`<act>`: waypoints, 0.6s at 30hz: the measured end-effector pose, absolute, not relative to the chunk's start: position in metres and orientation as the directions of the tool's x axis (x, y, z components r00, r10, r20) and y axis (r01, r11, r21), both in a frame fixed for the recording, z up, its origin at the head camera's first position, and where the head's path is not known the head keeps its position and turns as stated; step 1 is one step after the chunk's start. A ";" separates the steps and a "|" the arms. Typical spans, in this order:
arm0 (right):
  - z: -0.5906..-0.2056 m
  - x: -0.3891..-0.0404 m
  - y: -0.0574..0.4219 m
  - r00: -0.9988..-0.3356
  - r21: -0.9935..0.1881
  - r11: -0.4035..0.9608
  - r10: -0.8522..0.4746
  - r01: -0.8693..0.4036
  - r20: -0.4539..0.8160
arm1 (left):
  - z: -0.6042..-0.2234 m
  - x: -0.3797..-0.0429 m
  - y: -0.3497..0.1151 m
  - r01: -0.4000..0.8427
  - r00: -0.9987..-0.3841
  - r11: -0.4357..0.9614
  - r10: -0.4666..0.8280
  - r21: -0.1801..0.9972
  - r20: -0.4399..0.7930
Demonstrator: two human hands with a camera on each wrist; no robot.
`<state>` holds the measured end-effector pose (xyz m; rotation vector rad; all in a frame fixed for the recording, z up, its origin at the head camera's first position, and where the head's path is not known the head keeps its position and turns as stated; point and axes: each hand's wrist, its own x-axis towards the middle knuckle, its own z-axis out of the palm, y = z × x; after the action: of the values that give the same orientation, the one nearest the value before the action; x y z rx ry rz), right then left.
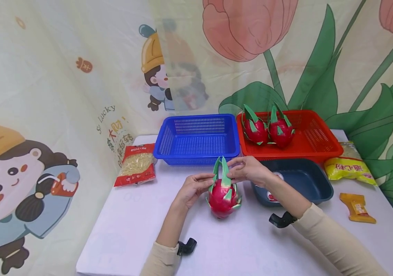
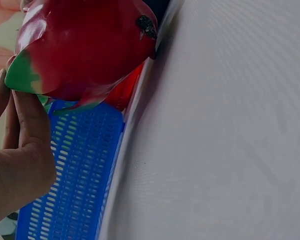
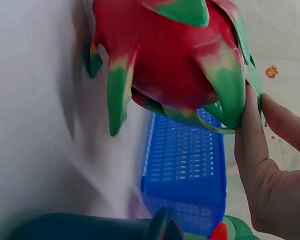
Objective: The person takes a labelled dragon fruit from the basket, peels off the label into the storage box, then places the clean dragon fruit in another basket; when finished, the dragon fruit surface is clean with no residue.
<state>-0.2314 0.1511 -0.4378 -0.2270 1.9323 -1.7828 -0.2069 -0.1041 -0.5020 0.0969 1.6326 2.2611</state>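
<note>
A red dragon fruit (image 1: 221,197) with green leaf tips stands over the white table, between both hands. My left hand (image 1: 195,186) pinches a green leaf on its left side; in the left wrist view the thumb and fingers meet at that leaf (image 2: 21,74). From the right, my right hand (image 1: 248,170) pinches the upper leaves, and the right wrist view has its fingers (image 3: 251,127) against a leaf (image 3: 229,87). The fruit's dark end (image 2: 147,26) faces down, close to the table. Two more dragon fruits (image 1: 255,131) lie in the red basket (image 1: 315,132).
Behind the hands is a blue basket (image 1: 196,159). A dark blue basin (image 1: 306,184) sits in front of the red one. A red bag of dry food (image 1: 135,163) lies at left; a yellow bag (image 1: 349,167) and an orange packet (image 1: 357,207) lie at right.
</note>
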 end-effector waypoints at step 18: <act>-0.405 -0.227 0.184 -0.896 -0.979 0.041 -0.396 0.201 -0.200 | -0.493 -0.219 -0.099 -0.270 -0.943 -0.440 0.302 0.856 -0.142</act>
<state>-0.2266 0.1844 -0.4053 -0.1969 1.9066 -1.9085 -0.2186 -0.0991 -0.4926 0.0445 1.4261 2.4128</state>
